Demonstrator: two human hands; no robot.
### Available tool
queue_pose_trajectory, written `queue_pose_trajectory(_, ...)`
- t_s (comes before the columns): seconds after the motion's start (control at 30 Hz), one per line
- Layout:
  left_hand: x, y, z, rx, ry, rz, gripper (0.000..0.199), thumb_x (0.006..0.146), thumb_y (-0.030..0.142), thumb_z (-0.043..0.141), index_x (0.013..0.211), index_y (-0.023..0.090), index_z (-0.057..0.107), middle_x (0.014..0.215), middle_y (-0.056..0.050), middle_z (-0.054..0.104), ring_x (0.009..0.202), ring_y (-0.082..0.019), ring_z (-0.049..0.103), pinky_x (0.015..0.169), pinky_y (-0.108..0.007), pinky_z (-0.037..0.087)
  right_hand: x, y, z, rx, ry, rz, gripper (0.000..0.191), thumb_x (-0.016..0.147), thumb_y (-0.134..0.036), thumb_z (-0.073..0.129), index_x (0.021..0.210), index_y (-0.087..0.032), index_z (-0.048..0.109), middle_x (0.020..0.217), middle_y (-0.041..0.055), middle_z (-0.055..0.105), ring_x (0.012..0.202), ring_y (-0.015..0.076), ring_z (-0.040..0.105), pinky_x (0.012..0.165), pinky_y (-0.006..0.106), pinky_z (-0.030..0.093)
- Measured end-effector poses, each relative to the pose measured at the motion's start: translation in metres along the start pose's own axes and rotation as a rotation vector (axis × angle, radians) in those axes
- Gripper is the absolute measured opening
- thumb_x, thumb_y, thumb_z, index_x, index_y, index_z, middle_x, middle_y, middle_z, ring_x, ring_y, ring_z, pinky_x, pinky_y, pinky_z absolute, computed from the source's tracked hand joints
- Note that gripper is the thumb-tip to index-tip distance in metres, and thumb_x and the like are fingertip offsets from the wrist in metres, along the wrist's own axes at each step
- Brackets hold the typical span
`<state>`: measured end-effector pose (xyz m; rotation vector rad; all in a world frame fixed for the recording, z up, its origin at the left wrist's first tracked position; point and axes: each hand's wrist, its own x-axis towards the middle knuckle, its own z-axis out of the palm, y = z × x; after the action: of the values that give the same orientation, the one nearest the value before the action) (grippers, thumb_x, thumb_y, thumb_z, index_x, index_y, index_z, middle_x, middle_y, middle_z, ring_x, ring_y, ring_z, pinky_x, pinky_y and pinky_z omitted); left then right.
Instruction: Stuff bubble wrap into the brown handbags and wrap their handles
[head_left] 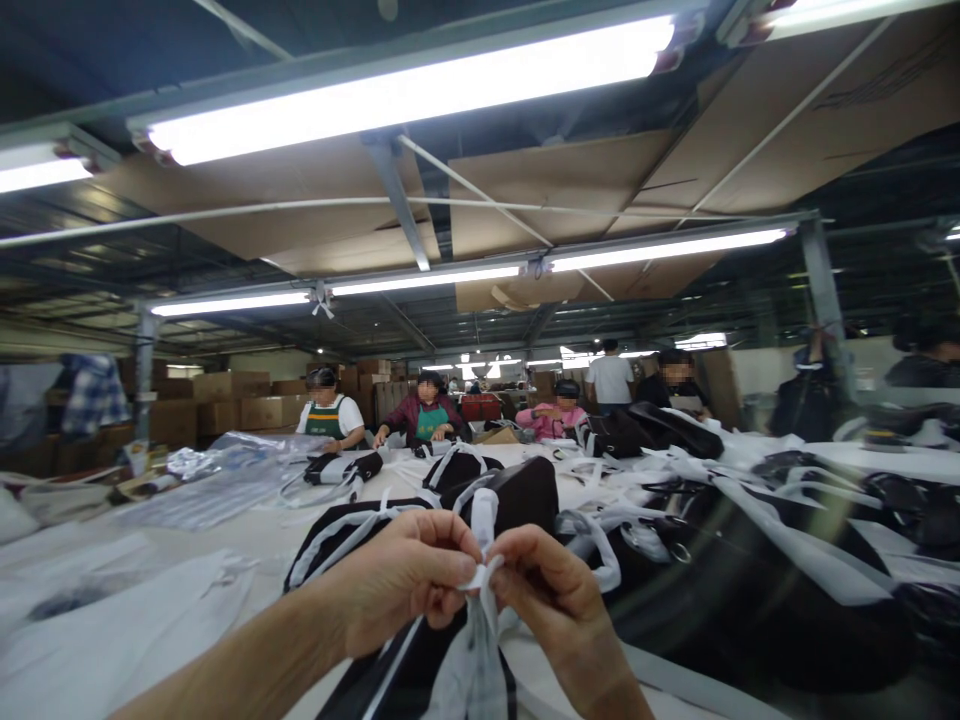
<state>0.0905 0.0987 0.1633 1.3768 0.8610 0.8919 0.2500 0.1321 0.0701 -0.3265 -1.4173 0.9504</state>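
Close in front of me, my left hand [409, 580] and my right hand [559, 600] meet with their fingertips almost touching. Both pinch a thin white strip [491, 585], which bends between them; whether it is paper or cloth I cannot tell. Below it hangs pale, semi-sheer wrapping [472, 665]. A black bag [405, 655] lies under my hands, partly hidden by them. Just beyond my fingers are another black bag [531, 495] and a white-wrapped strap [484, 512].
Several more black bags with white wrapping [750, 580] are heaped on the right of the table. Clear plastic sheets [225, 490] and white sheets [135, 620] spread on the left. Several people work across the table. Lamps [420, 85] hang overhead, with cartons [232, 400] behind.
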Motion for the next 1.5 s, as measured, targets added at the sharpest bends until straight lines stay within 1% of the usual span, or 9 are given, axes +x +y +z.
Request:
queue_pose_trajectory(0.3,0.002,-0.002,0.007,0.084,0.097,0.074,0.024,0.053,0.022,0.075,0.067,0.016,0.057,0.049,0.006,0.051,0.04,-0.005,0.042,0.038,-0.016,0.028,-0.001,0.0,0.006,-0.218,0.131,-0.175,0.024,0.088,-0.042,0.067,0.083,-0.02,0.059,0.066,-0.003,0.053,0.057,0.0108,0.046,0.052,0.021,0.037)
queue_pose_trajectory(0.43,0.002,-0.005,0.004,0.093,0.078,0.099,0.021,0.054,0.022,0.073,0.067,0.015,0.057,0.051,0.005,0.052,0.041,-0.004,0.041,0.038,-0.015,0.028,0.001,-0.001,0.003,-0.318,0.064,-0.287,0.023,0.094,-0.037,0.058,0.078,-0.02,0.062,0.061,-0.0027,0.052,0.054,0.0108,0.047,0.051,0.021,0.039)
queue_pose_trajectory(0.53,0.0,-0.007,0.003,0.077,0.061,0.118,0.025,0.057,0.022,0.074,0.078,0.014,0.063,0.058,0.004,0.056,0.045,-0.005,0.046,0.041,-0.015,0.035,0.002,-0.002,-0.002,-0.297,0.003,-0.254,0.016,0.093,-0.036,0.06,0.093,-0.021,0.066,0.067,-0.0006,0.06,0.055,0.0121,0.051,0.051,0.021,0.042)
queue_pose_trajectory(0.7,0.0,-0.004,0.004,0.104,-0.04,0.132,0.025,0.057,0.023,0.075,0.077,0.012,0.065,0.064,-0.002,0.065,0.057,-0.012,0.061,0.053,-0.021,0.05,-0.001,-0.009,-0.013,-0.125,0.163,-0.134,0.026,0.089,-0.043,0.066,0.104,-0.022,0.062,0.069,-0.0003,0.063,0.054,0.0124,0.052,0.049,0.021,0.043)
queue_pose_trajectory(0.9,0.022,0.005,0.017,0.267,-0.138,0.26,0.023,0.059,0.031,0.073,0.07,0.013,0.063,0.053,0.001,0.058,0.046,-0.008,0.05,0.041,-0.015,0.034,-0.011,-0.022,-0.017,-0.036,0.188,-0.088,0.033,0.086,-0.052,0.068,0.091,-0.021,0.058,0.079,0.001,0.062,0.066,0.0134,0.057,0.063,0.024,0.049)
queue_pose_trajectory(1.0,0.03,-0.004,0.028,0.139,-0.177,0.263,0.03,0.059,0.038,0.076,0.07,0.014,0.06,0.054,0.001,0.059,0.046,-0.009,0.052,0.044,-0.018,0.041,-0.02,-0.021,-0.013,-0.106,0.291,-0.102,0.048,0.077,-0.061,0.072,0.1,-0.021,0.056,0.074,-0.001,0.057,0.068,0.015,0.055,0.065,0.026,0.048)
queue_pose_trajectory(1.17,0.033,-0.022,0.034,0.041,-0.15,0.213,0.039,0.053,0.041,0.081,0.07,0.013,0.059,0.06,0.001,0.062,0.054,-0.012,0.059,0.057,-0.025,0.051,-0.031,-0.012,-0.01,-0.381,0.504,-0.157,0.041,0.08,-0.056,0.07,0.097,-0.022,0.052,0.072,-0.0031,0.053,0.063,0.0136,0.053,0.06,0.024,0.047)
queue_pose_trajectory(1.33,0.035,-0.029,0.031,0.003,-0.14,0.223,0.04,0.053,0.041,0.081,0.067,0.015,0.054,0.06,0.003,0.058,0.053,-0.009,0.054,0.055,-0.021,0.048,-0.031,-0.011,-0.007,-0.291,0.482,-0.14,0.048,0.07,-0.049,0.081,0.096,-0.024,0.05,0.078,-0.0034,0.056,0.065,0.0135,0.053,0.061,0.023,0.048)
queue_pose_trajectory(1.5,0.04,-0.031,0.032,0.064,-0.138,0.234,0.044,0.058,0.053,0.074,0.071,0.018,0.052,0.052,0.003,0.056,0.046,-0.01,0.054,0.039,-0.017,0.038,-0.029,-0.018,-0.016,-0.29,0.459,-0.1,0.036,0.077,-0.052,0.074,0.089,-0.02,0.063,0.072,-0.0008,0.058,0.062,0.0132,0.051,0.058,0.022,0.047)
